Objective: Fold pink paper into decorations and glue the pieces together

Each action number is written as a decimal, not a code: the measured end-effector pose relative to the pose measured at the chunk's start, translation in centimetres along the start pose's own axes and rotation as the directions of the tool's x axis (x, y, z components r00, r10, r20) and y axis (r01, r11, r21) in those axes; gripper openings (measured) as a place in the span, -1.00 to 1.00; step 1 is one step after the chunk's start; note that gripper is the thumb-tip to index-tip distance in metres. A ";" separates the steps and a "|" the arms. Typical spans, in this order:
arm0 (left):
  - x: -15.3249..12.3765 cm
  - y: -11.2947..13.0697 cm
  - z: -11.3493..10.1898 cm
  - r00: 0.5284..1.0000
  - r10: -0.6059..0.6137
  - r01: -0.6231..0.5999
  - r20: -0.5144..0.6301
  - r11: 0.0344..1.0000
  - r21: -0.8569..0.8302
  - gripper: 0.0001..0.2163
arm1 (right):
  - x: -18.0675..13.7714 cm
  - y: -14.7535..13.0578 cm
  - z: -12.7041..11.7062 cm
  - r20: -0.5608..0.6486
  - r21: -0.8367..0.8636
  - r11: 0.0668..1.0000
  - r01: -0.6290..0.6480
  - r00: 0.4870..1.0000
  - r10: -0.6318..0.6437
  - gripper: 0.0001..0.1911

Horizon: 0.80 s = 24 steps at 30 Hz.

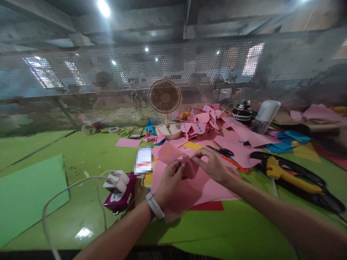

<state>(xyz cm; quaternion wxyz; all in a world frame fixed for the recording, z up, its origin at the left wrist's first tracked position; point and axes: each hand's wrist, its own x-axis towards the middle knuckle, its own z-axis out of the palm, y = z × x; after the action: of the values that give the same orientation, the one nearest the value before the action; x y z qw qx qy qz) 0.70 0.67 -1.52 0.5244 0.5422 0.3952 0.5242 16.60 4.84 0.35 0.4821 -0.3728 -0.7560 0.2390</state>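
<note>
My left hand, a white watch on its wrist, and my right hand meet over the green table. Together they pinch a small pink paper piece between fingertips. Under them lies a stack of pink paper sheets on a red sheet. A folded pink piece with yellow dots rests just behind my left hand. Black-handled scissors lie right behind my right hand.
A small desk fan stands at the back, next to a heap of dotted pink paper pieces. A yellow-and-black glue gun lies at right. At left are a power adapter with white cable and a green sheet. A mesh screen rises behind.
</note>
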 end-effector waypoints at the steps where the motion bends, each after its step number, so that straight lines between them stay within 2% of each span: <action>1: 0.0 0.0 0.0 1.000 0.002 -0.002 0.001 1.000 0.003 -0.74 | 0.0 0.0 0.0 0.003 0.013 1.000 -0.020 1.000 0.020 -0.91; 7: 0.0 0.2 0.1 1.000 0.010 -0.010 0.000 0.999 0.035 -0.72 | -0.1 -0.3 0.1 0.015 0.066 0.994 -0.081 0.997 0.080 -0.89; 14: 0.0 0.0 0.1 0.999 0.030 -0.029 -0.019 0.999 0.045 -0.75 | -0.3 -0.3 0.4 0.002 0.021 0.996 -0.083 0.997 0.083 -0.87; 18: 0.0 -0.2 0.0 0.999 0.032 -0.032 -0.002 0.998 0.048 -0.75 | -0.4 0.1 0.6 -0.024 -0.009 1.000 -0.009 1.000 0.009 -0.86; 24: -0.1 0.1 0.2 1.000 0.022 -0.022 -0.017 1.000 0.005 -0.74 | -0.5 -0.7 0.4 -0.052 -0.168 0.977 0.132 0.988 -0.143 -0.88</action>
<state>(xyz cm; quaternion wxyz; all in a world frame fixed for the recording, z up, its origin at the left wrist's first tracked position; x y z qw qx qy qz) 0.83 0.57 -1.45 0.5139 0.5434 0.3950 0.5334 16.10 3.99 0.38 0.4891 -0.3655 -0.7812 0.1301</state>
